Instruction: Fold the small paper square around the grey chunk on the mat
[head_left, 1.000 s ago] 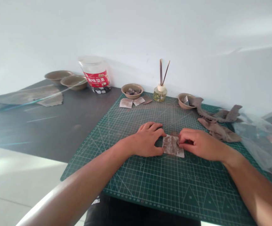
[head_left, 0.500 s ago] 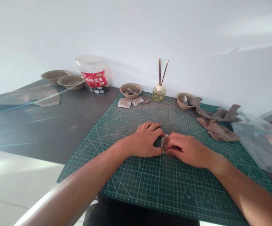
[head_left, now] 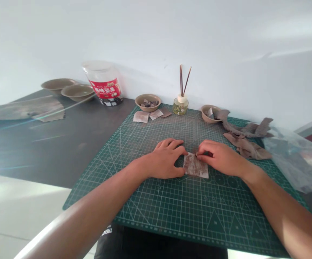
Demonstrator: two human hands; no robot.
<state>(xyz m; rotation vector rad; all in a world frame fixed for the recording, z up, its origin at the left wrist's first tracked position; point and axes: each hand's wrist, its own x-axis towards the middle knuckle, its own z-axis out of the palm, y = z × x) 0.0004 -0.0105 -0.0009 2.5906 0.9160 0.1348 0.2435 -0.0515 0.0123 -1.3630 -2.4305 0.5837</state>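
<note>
A small whitish square sheet with brown smears or fuzz lies flat on the green cutting mat. My left hand rests on the mat with fingers spread, its thumb and index fingertips at the sheet's left edge. Over the sheet's upper right part is my right hand, thumb and fingers pinched together. Whatever sits in that pinch is too small to make out. A faint brown patch shows on the mat just beyond the sheet.
At the mat's far edge stand a bowl of greyish chips, square pieces, a reed diffuser and another bowl. Brown cloth scraps and a clear plastic bag lie right. A plastic jar and bowls stand left.
My right hand has moved right and slightly away from me, uncovering the sheet, most of which was hidden or folded. My left hand has stayed nearly in place.
</note>
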